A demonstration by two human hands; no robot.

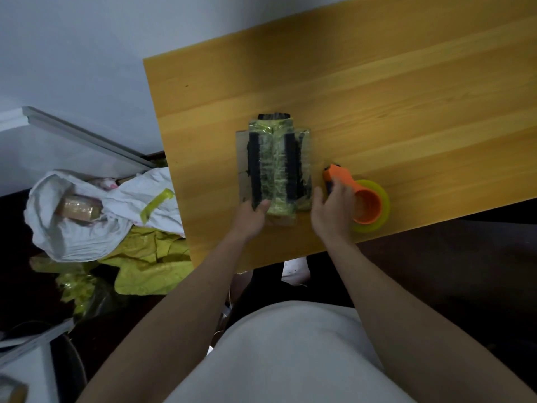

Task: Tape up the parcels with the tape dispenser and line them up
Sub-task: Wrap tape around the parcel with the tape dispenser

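Observation:
A parcel (pixel 274 167) wrapped in yellowish clear tape with two black strips lies on the wooden table (pixel 377 97), partly over a flatter cardboard parcel (pixel 242 161). My left hand (pixel 251 218) holds the parcel's near end, thumb on top. An orange tape dispenser (pixel 353 189) with a yellow-green tape roll (pixel 380 205) sits just right of the parcels. My right hand (pixel 334 212) lies on the dispenser's handle, fingers curled over it.
Left of the table, on the floor, a white bag (pixel 72 225) holds another taped parcel (pixel 80 209), with crumpled yellow-green wrapping (pixel 145 269) beneath it. The table's near edge runs diagonally just behind my wrists. The far and right parts of the tabletop show bare wood.

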